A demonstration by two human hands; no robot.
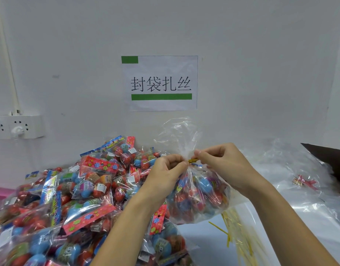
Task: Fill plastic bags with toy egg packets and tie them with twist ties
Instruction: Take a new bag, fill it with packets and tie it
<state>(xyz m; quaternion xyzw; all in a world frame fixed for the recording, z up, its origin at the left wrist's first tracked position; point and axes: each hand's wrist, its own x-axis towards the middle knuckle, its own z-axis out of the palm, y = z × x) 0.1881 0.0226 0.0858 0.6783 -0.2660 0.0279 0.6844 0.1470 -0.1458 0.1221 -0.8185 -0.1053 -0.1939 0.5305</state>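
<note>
Packet pile (73,198): over on the left, a big heap of toy egg packets in crinkly film, red and blue eggs showing through, spilling off the bottom edge.
Left hand (165,169): fingers curled in tight, pinching the gathered neck of the bag right at the tie.
Twist tie (193,160): a short gold stub poking out between the two hands, wrapped at the neck; how many turns it has is too small to tell.
Plastic bag (200,192): packed with egg packets, held up just off the table, its loose top flaring above the pinch.
Right hand (219,160): thumb and fingertips nipping the tie's free end, the other fingers curled.
Handling: I'd call the film thin, slick and soft, the load lumpy but light. Best hold is the bunched neck, not the belly, or the film may slip and the gather open.
Spare ties (234,229): thin yellow strips scattered on the table below the bag.
Empty bags (299,179): clear sheets on the right, hard to separate by eye; something small and red lies among them, unclear what.
</note>
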